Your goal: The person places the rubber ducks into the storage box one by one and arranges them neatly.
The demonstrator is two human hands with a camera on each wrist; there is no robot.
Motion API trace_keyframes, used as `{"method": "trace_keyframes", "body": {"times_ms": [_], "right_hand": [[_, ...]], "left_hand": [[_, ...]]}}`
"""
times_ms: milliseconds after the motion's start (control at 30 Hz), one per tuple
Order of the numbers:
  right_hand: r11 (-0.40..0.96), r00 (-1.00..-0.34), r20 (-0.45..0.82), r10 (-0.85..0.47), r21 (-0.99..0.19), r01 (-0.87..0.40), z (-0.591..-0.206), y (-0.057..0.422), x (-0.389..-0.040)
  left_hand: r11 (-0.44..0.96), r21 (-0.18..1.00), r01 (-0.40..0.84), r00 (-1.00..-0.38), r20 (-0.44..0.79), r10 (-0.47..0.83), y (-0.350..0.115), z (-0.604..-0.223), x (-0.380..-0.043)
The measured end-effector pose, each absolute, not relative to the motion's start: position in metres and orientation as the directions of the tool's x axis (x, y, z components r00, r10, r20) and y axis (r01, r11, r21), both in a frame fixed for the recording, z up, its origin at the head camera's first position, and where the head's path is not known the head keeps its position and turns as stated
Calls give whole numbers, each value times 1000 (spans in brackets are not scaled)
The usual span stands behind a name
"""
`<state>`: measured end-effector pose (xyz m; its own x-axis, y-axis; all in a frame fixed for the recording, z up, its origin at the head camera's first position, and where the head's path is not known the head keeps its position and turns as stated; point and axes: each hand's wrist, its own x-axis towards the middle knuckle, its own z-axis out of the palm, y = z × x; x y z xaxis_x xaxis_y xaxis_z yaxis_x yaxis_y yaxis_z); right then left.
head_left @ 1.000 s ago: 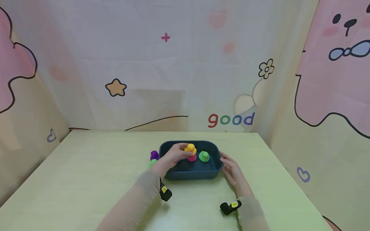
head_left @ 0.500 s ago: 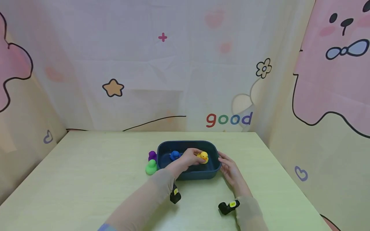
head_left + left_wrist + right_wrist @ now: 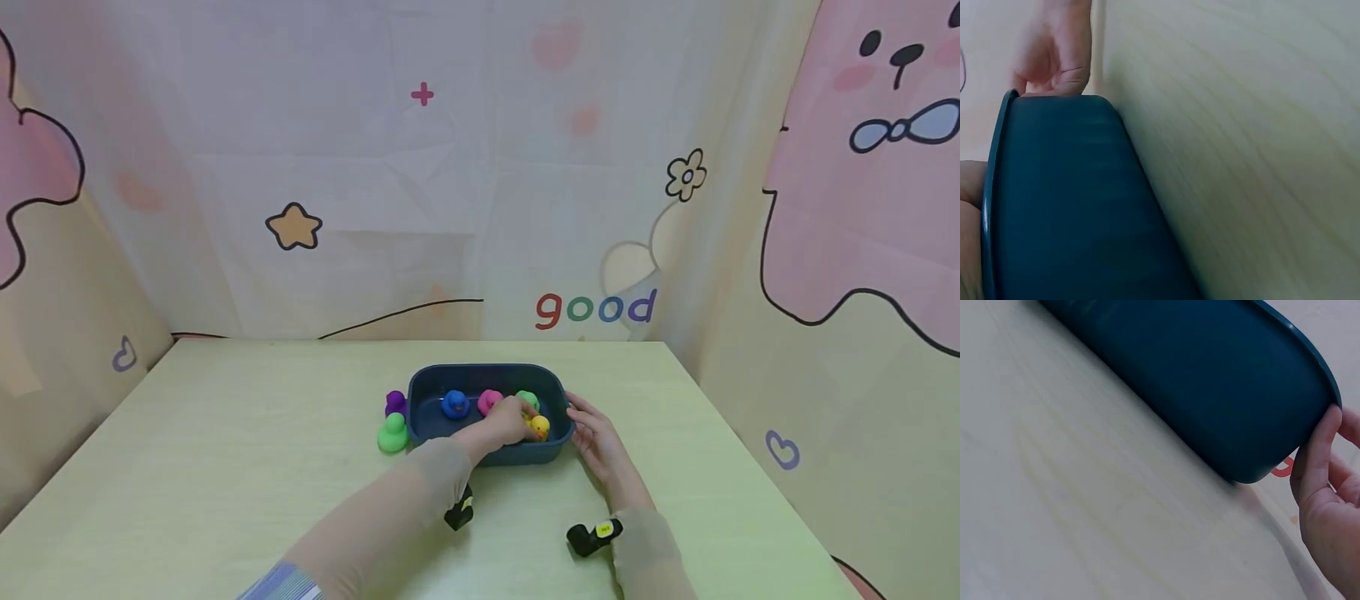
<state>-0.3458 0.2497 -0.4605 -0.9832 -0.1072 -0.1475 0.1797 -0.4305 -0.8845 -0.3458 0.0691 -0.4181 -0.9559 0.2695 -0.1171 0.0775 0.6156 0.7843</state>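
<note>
A dark blue basin (image 3: pixel 450 456) stands on the table, a blue rubber duck (image 3: pixel 454 405) in its left part. To the right of that duck sit a pink duck (image 3: pixel 490 402) and a green duck (image 3: pixel 528 399), each partly behind my left hand (image 3: pixel 504 423). That hand reaches over the near rim and pinches a yellow rubber duck (image 3: pixel 539 427) low in the front right corner. In the left wrist view, the basin wall hides the ducks. My right hand (image 3: pixel 597 437) rests its fingertips against the basin's right end, thumb (image 3: pixel 1322 447) just under the rim.
Outside the basin's left end, a purple duck (image 3: pixel 395 403) and a light green duck (image 3: pixel 393 434) sit on the pale wooden table (image 3: pixel 247 450). A printed cloth (image 3: pixel 360 167) walls in the back and sides.
My left hand has carried the yellow duck right and toward the near side, down into the basin's front right corner. The blue duck has come into sight. My right hand stays at the basin's end.
</note>
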Motion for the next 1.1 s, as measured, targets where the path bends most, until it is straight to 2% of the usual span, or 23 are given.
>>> {"method": "trace_keyframes", "body": {"times_ms": [133, 533, 767, 933, 1100], "right_hand": [[-426, -984, -149, -99, -887, 178, -460, 250, -345], [-412, -989, -106, -101, -901, 139, -467, 249, -344], [-414, -990, -108, -96, -900, 138, -466, 247, -344], [-421, -989, -100, -107, -897, 136, -463, 247, -344], [-435, -988, -102, -115, -889, 143, -461, 248, -343]], "left_hand": [[695, 706, 135, -956, -92, 279, 71, -420, -346], [737, 654, 170, -943, -109, 314, 67, -416, -343], [773, 586, 244, -916, -121, 382, 49, -404, -344], [722, 628, 291, -871, -139, 472, 20, -386, -344], [627, 690, 362, -817, -89, 569, -16, -368, -344]]}}
